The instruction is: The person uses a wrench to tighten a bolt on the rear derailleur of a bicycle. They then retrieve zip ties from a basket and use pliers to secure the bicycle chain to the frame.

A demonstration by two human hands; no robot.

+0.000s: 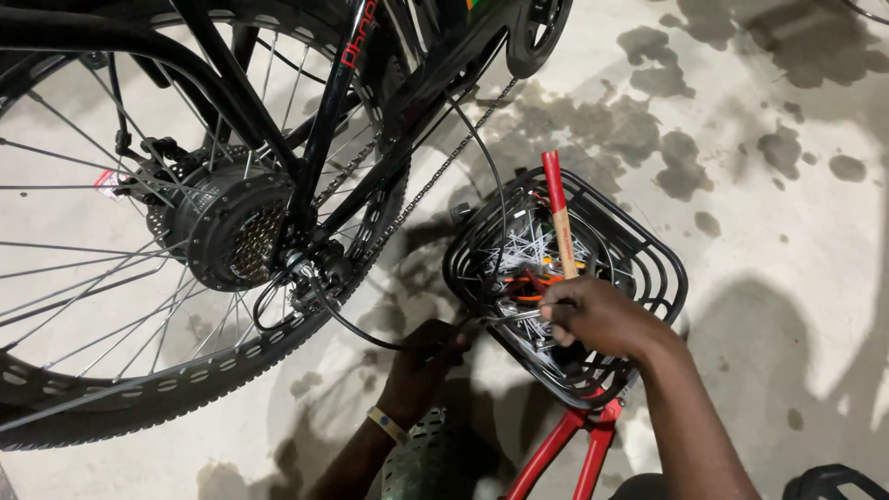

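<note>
Stained concrete floor [778,278] — right hand [597,315] pinches metal tool [505,319] over wire basket [662,268]; left hand [421,366] grips black cable [356,329].

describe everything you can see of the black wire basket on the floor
The black wire basket is a rounded-rectangle carrier of thin, metal-looking bars with an open top. It sits on the stained concrete floor beside the bicycle's rear wheel. It holds pale cable ties, orange-handled pliers and a tool with a red and wooden handle. The right hand reaches into it; red bolt-cutter handles lie at its near edge.
</note>
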